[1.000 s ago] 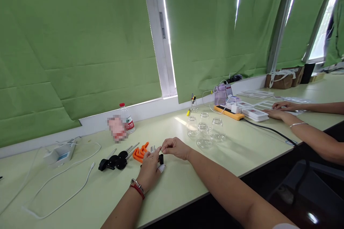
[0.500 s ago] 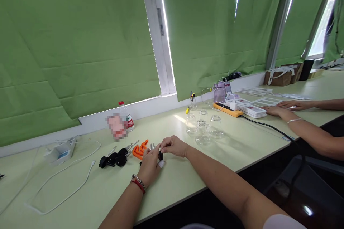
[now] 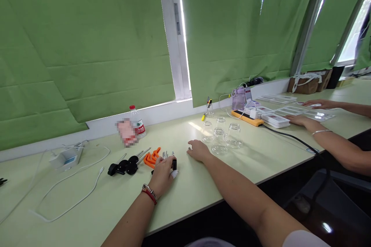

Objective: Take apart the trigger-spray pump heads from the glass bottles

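Note:
My left hand [image 3: 162, 173] rests on the table with its fingers wrapped round a black part [image 3: 174, 164], most of it hidden by the hand. A small white piece [image 3: 174, 174] sticks out beside my thumb. Some short metal rods [image 3: 165, 155] lie just beyond the fingers. My right hand [image 3: 199, 151] is apart from the left, over the table, its fingertips closed on a tiny metallic piece [image 3: 189, 148]. To the left lie orange hook-shaped handles [image 3: 150, 159] and black round-headed parts with metal shafts [image 3: 131, 165]. Several clear glass jars [image 3: 219, 142] stand beyond my right hand.
A red-capped bottle [image 3: 141, 127] stands near the wall. A white cable [image 3: 72, 200] and a white power strip [image 3: 66, 160] lie at left. An orange power strip [image 3: 247, 118] lies at right, near a co-worker's hands [image 3: 298, 120] and stacked white cards [image 3: 275, 120].
My right hand has left my left hand and moved right. My left hand stays in place on the black part. At right, a co-worker's far hand has shifted.

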`<state>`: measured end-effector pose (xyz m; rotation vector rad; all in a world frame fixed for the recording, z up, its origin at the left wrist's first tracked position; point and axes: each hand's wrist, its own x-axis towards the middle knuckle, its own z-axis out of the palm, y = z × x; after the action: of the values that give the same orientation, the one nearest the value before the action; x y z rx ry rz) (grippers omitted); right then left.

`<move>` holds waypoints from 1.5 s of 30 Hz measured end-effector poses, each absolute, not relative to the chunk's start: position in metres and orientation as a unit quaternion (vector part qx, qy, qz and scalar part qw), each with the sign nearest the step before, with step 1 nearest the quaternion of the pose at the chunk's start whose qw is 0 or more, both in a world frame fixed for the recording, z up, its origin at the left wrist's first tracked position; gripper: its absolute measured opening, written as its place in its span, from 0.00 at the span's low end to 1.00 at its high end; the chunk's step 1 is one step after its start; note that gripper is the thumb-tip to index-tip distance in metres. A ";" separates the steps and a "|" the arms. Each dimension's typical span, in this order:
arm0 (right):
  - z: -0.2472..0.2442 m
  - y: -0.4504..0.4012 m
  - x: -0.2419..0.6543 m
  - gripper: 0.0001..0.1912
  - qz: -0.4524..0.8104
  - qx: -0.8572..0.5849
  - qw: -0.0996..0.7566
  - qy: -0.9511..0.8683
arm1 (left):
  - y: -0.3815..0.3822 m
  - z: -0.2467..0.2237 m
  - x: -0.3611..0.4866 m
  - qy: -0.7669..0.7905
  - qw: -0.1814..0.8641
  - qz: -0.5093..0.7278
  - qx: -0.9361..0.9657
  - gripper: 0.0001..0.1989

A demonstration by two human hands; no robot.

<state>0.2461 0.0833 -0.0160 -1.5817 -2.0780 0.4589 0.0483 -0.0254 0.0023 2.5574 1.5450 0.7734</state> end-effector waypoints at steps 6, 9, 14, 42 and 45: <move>-0.017 0.077 0.237 0.21 0.184 -0.528 0.268 -0.784 | -0.026 0.003 0.049 0.502 0.019 0.244 0.829 0.13; -0.009 0.071 0.232 0.18 0.294 -0.454 0.350 -0.765 | -0.026 0.003 0.049 0.506 0.016 0.238 0.829 0.12; 0.012 0.051 0.219 0.13 0.494 -0.302 0.433 -0.691 | -0.025 0.001 0.049 0.508 0.013 0.241 0.827 0.12; 0.013 0.038 0.217 0.13 0.533 -0.135 0.381 -0.743 | -0.024 0.000 0.048 0.519 0.025 0.237 0.821 0.04; 0.012 0.039 0.217 0.12 0.515 -0.132 0.393 -0.751 | -0.024 0.000 0.047 0.518 0.029 0.238 0.821 0.03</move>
<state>0.2169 0.0389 0.0119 -0.3357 -1.9054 1.3065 0.0472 -0.0241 -0.0004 2.5334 1.5974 0.7356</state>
